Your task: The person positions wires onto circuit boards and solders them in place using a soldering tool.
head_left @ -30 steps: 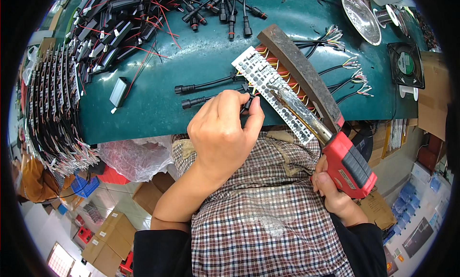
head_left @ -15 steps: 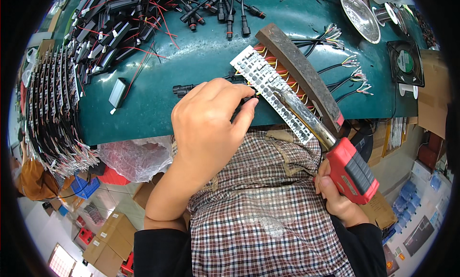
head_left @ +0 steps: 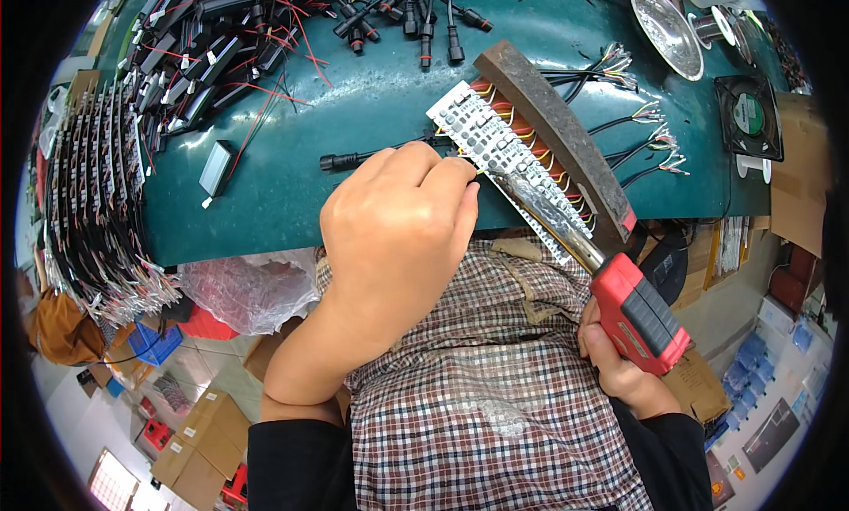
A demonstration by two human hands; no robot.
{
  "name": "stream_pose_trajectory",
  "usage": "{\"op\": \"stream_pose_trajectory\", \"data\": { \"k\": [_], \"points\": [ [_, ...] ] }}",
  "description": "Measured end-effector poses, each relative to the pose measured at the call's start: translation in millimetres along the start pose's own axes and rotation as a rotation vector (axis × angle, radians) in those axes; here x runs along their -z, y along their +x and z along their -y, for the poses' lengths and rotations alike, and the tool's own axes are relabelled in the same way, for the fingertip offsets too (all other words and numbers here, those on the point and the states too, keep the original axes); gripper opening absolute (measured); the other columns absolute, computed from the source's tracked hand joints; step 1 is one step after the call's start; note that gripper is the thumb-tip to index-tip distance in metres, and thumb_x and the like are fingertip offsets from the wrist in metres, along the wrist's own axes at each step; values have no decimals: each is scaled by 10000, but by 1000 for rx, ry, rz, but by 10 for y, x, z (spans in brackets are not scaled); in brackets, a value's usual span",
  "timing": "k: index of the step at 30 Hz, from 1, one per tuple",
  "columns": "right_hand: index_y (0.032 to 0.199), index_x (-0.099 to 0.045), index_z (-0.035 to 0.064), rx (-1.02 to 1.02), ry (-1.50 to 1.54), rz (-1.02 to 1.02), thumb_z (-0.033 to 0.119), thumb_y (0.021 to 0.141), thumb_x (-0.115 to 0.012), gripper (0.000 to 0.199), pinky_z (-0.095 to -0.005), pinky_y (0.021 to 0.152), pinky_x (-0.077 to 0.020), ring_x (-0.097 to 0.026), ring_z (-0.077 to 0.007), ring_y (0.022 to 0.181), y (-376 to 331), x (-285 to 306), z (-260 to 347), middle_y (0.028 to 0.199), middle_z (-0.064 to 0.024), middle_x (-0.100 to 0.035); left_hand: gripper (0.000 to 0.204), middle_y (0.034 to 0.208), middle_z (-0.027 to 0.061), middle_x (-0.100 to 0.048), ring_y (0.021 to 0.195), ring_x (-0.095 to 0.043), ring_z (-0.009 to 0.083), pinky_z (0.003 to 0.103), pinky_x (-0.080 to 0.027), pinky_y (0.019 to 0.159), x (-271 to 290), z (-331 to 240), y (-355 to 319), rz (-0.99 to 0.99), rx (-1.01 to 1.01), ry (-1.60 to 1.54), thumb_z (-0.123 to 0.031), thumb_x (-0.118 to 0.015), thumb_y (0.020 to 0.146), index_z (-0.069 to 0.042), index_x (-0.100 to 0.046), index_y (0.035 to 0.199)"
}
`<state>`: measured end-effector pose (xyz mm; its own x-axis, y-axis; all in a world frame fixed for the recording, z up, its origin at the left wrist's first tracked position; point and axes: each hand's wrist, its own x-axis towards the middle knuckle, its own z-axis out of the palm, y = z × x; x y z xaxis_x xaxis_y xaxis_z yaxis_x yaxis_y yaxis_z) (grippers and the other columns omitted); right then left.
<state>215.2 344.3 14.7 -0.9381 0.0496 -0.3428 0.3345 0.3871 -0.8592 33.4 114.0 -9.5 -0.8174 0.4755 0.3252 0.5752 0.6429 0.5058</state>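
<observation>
My left hand (head_left: 393, 219) is closed in a pinch at the left edge of a white circuit board panel (head_left: 469, 117), near the end of a black cable with a plug (head_left: 340, 161). A wire appears to be between its fingertips, but they are mostly hidden behind the hand. My right hand (head_left: 623, 369) grips a red and black soldering gun (head_left: 641, 312). Its metal barrel lies slanted over the panel, with the tip close to my left fingers. Yellow, red and white wires run from the panel toward a curved dark bar (head_left: 559, 139) alongside.
Black cables with stripped ends (head_left: 659, 139) stick out right of the bar. A pile of black-cased modules with red wires (head_left: 212, 60) covers the back left; one silver module (head_left: 216, 170) lies apart. A fan (head_left: 747, 113) and metal dish (head_left: 665, 33) stand right.
The soldering gun has shifted left and its tip has come nearer to my left fingertips. My left hand has turned slightly, its thumb and finger closer together.
</observation>
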Motion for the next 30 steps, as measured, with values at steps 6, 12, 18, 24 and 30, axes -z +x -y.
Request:
{"op": "stream_pose_trajectory", "data": {
  "k": [6, 12, 18, 24, 30],
  "points": [
    [1002, -687, 5, 8, 22, -24, 36, 854, -731, 158, -371, 654, -522, -660, -274, 716, 7, -57, -28, 832, -108, -655, 163, 772, 32, -674, 649, -638, 218, 345, -496, 589, -5, -14, -8, -10, 1, 33, -52, -842, 722, -83, -742, 847],
    [1018, -689, -4, 7, 21, -26, 36, 847, -730, 181, -379, 647, -525, -662, -287, 713, 13, -50, -28, 841, -121, -657, 174, 777, 41, -671, 694, -657, 247, 366, -506, 610, -18, -35, 1, -10, -1, 64, -54, -845, 709, -83, -738, 842],
    [997, -692, -7, 61, -82, 17, 39, 835, -733, 173, -382, 652, -530, -664, -295, 729, 20, -7, 9, 857, -125, -663, 140, 740, 48, -564, 709, -632, 237, 362, -513, 606, -38, -14, 0, -21, -46, 81, -82, -799, 715, -86, -679, 788],
    [988, -695, -3, -1, -35, -38, 36, 832, -735, 165, -385, 658, -532, -666, -305, 746, -19, -20, 28, 861, -127, -667, 131, 733, 50, -558, 704, -628, 233, 358, -509, 597, -19, -31, 18, -24, -54, 83, -80, -793, 709, -86, -675, 766],
    [1008, -697, 0, 31, -78, -17, 37, 833, -743, 185, -391, 677, -535, -668, -310, 750, -40, -1, -4, 873, -126, -673, 162, 777, 41, -664, 709, -659, 249, 368, -509, 621, 23, -36, 32, 21, -23, 75, -47, -832, 720, -81, -729, 841]
  ]
}}
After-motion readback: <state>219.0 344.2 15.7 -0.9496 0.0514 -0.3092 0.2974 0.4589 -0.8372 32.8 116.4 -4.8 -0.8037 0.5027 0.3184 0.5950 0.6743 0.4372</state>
